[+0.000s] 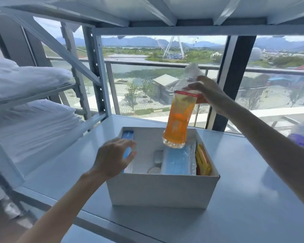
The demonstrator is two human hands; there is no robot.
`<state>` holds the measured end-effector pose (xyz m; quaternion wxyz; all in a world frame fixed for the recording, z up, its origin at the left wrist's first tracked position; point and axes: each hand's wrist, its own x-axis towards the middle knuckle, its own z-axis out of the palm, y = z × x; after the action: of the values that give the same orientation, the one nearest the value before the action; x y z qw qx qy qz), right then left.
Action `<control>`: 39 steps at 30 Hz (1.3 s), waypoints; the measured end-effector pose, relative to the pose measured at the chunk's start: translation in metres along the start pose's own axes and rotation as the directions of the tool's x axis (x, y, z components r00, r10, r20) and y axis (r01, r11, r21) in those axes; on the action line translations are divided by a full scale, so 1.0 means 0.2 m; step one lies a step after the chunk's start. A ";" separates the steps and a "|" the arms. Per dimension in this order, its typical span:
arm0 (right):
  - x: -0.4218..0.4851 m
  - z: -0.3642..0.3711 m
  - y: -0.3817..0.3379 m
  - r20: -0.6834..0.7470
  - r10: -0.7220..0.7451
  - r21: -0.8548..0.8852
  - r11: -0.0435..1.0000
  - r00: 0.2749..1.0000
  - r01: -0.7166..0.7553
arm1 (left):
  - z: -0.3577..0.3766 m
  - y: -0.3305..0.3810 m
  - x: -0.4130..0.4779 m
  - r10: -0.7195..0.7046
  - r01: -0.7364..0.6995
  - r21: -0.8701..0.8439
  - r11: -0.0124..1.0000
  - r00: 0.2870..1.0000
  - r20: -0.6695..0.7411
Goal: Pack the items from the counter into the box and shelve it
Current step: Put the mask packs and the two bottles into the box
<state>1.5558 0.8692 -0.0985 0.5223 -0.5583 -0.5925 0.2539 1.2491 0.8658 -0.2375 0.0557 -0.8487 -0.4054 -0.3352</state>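
Gripping bottle (180, 109) near-upright, cap up, right hand (206, 92).

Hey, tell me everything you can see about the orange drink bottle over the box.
The orange drink bottle is clear plastic with an orange wrap topped by a red band; its cap end is blurred. The right hand grips it at the shoulder. It hangs slightly tilted, base lowest, over the open white box, just above a pack of blue face masks; whether it touches them is unclear.
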 end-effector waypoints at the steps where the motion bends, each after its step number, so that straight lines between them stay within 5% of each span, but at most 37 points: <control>1: 0.00 0.09 0.01 0.051 0.015 0.007 1.000 0.999 -0.015 | 0.02 -0.04 0.02 -0.051 0.056 -0.091 0.994 0.997 0.053; 4: 0.00 0.32 0.08 0.196 0.002 -0.020 1.000 0.981 0.002 | 0.06 -0.11 0.14 -0.146 0.245 -0.407 0.880 0.955 0.259; 9: 0.00 0.58 0.19 0.245 0.033 -0.120 0.993 0.969 -0.003 | 0.14 -0.16 0.32 -0.123 0.314 -0.512 0.800 0.920 0.373; 15: 0.03 0.67 0.28 0.260 0.085 -0.203 0.979 0.962 -0.032 | 0.24 -0.20 0.41 -0.209 0.353 -0.458 0.816 0.919 0.336; 23: -0.01 0.72 0.32 0.352 0.114 -0.162 0.985 0.929 -0.060 | 0.28 -0.22 0.44 -0.156 0.272 -0.296 0.915 0.919 0.362; 29: 0.02 0.76 0.31 0.202 0.035 -0.577 0.812 0.979 0.090 | 0.28 -0.24 0.44 -0.184 0.258 -0.229 0.939 0.936 0.299; 34: -0.06 0.64 0.36 0.106 0.039 -0.597 0.802 0.994 0.032 | 0.32 -0.23 0.41 -0.164 0.211 -0.226 0.951 0.964 0.211; 36: -0.12 0.60 0.42 0.208 0.134 -0.639 0.769 0.969 0.031 | 0.34 -0.25 0.41 -0.147 0.214 -0.281 0.936 0.960 0.240; 39: -0.22 0.63 0.53 0.469 0.312 -0.722 0.675 0.826 0.154 | 0.34 -0.25 0.43 -0.074 0.189 -0.332 0.924 0.942 0.328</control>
<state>1.4765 0.8902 -0.2488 0.0453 -0.6467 -0.7424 0.1692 1.2869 0.9814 -0.2460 -0.1871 -0.8569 -0.3978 -0.2691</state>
